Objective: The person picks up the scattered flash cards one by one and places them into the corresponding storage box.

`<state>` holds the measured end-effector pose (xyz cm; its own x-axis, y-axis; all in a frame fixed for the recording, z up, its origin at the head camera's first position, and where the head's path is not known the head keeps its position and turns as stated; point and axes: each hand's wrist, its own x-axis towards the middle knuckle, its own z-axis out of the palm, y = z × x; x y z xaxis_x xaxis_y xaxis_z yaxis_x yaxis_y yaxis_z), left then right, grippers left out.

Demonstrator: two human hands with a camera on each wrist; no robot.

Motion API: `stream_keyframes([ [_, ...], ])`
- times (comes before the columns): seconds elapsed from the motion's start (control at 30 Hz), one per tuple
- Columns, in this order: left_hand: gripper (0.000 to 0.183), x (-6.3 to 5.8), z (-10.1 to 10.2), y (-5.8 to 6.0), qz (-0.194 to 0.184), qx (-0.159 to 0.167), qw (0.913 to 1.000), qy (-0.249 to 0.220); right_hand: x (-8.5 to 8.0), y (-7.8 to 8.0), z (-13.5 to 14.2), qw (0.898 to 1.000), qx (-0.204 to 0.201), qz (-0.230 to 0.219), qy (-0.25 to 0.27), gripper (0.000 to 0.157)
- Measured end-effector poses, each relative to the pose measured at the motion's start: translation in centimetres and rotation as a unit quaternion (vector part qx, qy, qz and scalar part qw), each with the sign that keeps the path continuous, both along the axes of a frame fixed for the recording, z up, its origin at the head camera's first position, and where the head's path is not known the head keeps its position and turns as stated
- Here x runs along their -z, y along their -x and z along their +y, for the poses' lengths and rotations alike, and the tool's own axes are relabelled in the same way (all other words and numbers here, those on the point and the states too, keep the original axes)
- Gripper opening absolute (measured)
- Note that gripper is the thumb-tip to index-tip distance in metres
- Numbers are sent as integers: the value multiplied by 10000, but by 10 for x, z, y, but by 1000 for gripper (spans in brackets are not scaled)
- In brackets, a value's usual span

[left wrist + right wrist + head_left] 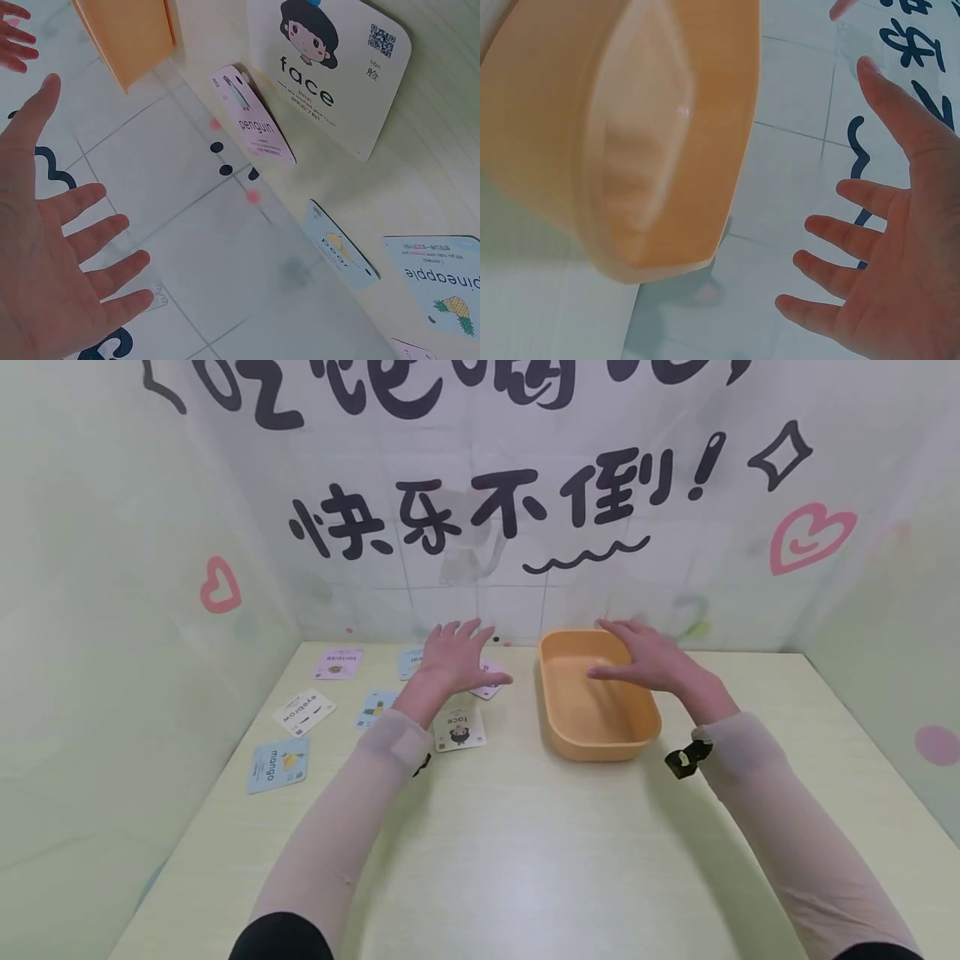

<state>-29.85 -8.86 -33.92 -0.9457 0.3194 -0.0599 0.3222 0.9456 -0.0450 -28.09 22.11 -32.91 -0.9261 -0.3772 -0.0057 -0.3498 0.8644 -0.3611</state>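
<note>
My left hand (452,662) is held up with its fingers spread, above the far cards. In the left wrist view its palm and separated fingers hold nothing. Below and around it lie a "face" card (460,729), a "penguin" card (253,114), a "pear" card (341,244) and a "pineapple" card (442,289). An orange plastic bin (600,752) stands right of these cards. Over the bin's far right part, my right hand (651,658) has its fingers extended and thumb apart, with nothing in it. In the right wrist view that palm appears beside the bin's wall.
Farther left on the pale table (525,860) are a "tortoise" card (340,665), an "eyebrow" card (303,712) and a "mango" card (278,766). A white printed curtain (465,560) with black lettering hangs along the back edge, and sheets flank both sides.
</note>
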Motion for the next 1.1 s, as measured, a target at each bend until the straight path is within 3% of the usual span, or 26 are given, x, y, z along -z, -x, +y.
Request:
stream_keyframes([
  [0.67, 92, 1, -5, -9, -199, 178, 9996, -108, 5, -10, 12, 9999, -71, -137, 34, 87],
  [1.1, 90, 8, -13, -13, -188, 232, 9995, -43, 12, -17, 18, 9998, -36, -202, -25, 91],
])
